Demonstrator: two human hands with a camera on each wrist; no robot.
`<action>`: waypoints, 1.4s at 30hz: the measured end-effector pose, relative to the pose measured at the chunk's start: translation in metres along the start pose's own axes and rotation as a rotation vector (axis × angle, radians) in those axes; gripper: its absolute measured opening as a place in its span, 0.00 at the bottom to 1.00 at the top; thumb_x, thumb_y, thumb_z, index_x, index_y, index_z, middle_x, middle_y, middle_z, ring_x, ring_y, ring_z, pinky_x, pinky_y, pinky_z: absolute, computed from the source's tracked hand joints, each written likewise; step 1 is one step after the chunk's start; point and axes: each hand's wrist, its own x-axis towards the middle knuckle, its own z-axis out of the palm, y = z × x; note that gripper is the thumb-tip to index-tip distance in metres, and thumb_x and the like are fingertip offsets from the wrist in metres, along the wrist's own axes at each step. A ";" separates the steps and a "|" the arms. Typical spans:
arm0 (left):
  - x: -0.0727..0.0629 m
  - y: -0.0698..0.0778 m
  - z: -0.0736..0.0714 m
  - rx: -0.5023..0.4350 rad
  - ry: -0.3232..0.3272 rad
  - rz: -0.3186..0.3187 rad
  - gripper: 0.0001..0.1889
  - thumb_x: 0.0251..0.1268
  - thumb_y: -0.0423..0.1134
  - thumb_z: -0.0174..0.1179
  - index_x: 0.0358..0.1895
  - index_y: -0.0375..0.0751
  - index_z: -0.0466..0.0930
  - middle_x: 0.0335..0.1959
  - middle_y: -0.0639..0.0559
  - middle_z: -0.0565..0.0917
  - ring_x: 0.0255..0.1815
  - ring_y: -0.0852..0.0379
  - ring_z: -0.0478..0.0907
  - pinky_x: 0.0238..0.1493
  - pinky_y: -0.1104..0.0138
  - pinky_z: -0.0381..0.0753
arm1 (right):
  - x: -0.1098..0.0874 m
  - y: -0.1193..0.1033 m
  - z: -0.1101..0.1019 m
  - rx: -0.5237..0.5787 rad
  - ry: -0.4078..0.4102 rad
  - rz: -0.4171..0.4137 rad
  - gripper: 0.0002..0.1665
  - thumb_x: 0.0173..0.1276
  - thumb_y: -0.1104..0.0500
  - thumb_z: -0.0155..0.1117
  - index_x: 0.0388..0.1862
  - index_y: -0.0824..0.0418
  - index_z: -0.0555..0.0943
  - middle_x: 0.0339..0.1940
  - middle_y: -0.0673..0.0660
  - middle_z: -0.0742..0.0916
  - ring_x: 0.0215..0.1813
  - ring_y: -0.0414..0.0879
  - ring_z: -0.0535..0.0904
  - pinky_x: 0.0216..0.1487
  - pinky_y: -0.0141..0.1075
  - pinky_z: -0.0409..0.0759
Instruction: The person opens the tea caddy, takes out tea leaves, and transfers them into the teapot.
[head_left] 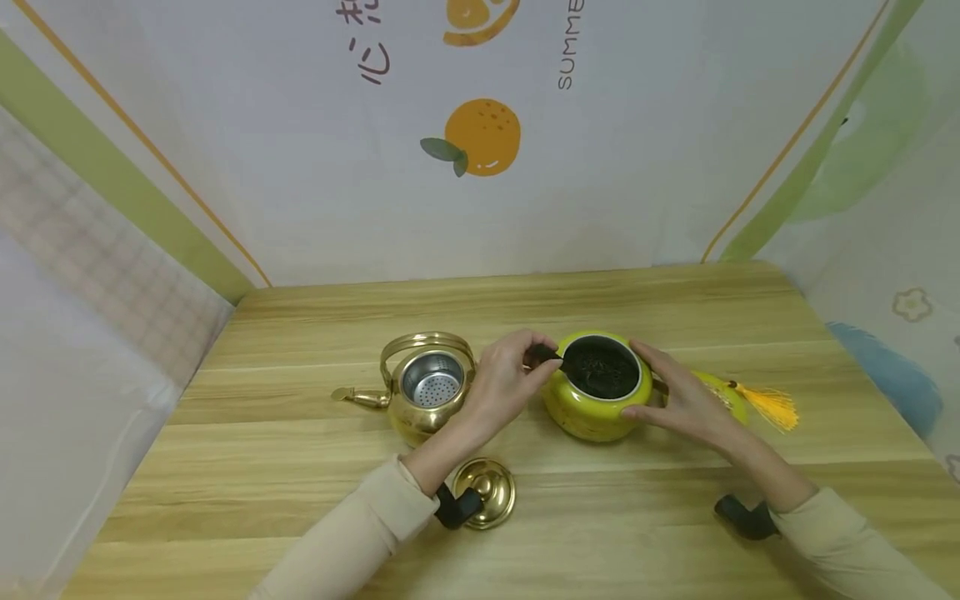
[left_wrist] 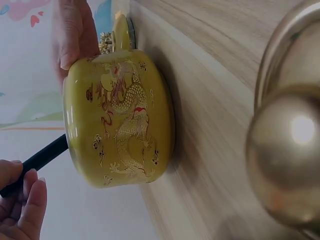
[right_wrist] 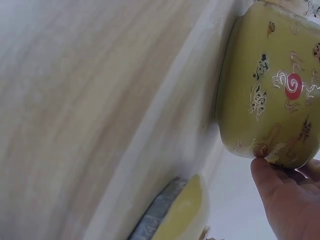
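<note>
Pinching a dark scoop handle (head_left: 542, 356) between the fingers of the left hand (head_left: 504, 385), scoop end resting over the mouth of the yellow jar (head_left: 596, 398). Steadying the jar with the right hand (head_left: 678, 397), fingers curved against its far side and rim. Jar standing upright near the centre of the wooden table (head_left: 300, 483), filled with dark loose tea (head_left: 602, 369). Yellow jar lid (head_left: 723, 393) with orange tassel (head_left: 772, 406) lying just behind the right hand. Brass kettle (head_left: 423, 398) open, left of the jar; kettle lid (head_left: 486, 492) nearer the table's front edge.
</note>
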 end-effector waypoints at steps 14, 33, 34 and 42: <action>0.006 -0.009 0.016 -0.007 -0.009 -0.022 0.06 0.56 0.34 0.67 0.35 0.37 0.82 0.31 0.48 0.86 0.27 0.58 0.81 0.28 0.80 0.76 | -0.002 -0.002 0.003 0.023 -0.004 0.016 0.54 0.54 0.55 0.74 0.73 0.68 0.54 0.71 0.71 0.62 0.69 0.69 0.59 0.59 0.62 0.69; 0.006 -0.011 0.030 -0.179 -0.037 -0.234 0.06 0.52 0.35 0.70 0.33 0.39 0.85 0.30 0.48 0.87 0.25 0.65 0.81 0.26 0.79 0.78 | -0.002 0.000 0.003 0.007 0.008 0.017 0.54 0.55 0.54 0.73 0.73 0.67 0.54 0.71 0.71 0.62 0.68 0.70 0.59 0.58 0.62 0.69; 0.006 -0.012 0.030 -0.187 -0.033 -0.241 0.07 0.51 0.35 0.70 0.33 0.39 0.85 0.30 0.47 0.87 0.25 0.63 0.82 0.26 0.79 0.78 | -0.002 0.001 0.003 0.010 0.007 0.015 0.54 0.55 0.54 0.73 0.73 0.67 0.53 0.71 0.72 0.62 0.68 0.70 0.59 0.58 0.62 0.69; 0.005 -0.013 0.034 -0.190 -0.013 -0.217 0.07 0.50 0.36 0.71 0.32 0.39 0.86 0.28 0.48 0.87 0.26 0.61 0.84 0.25 0.79 0.79 | -0.002 0.003 0.003 0.039 0.001 0.026 0.55 0.55 0.55 0.73 0.73 0.68 0.53 0.72 0.71 0.61 0.69 0.69 0.58 0.59 0.62 0.69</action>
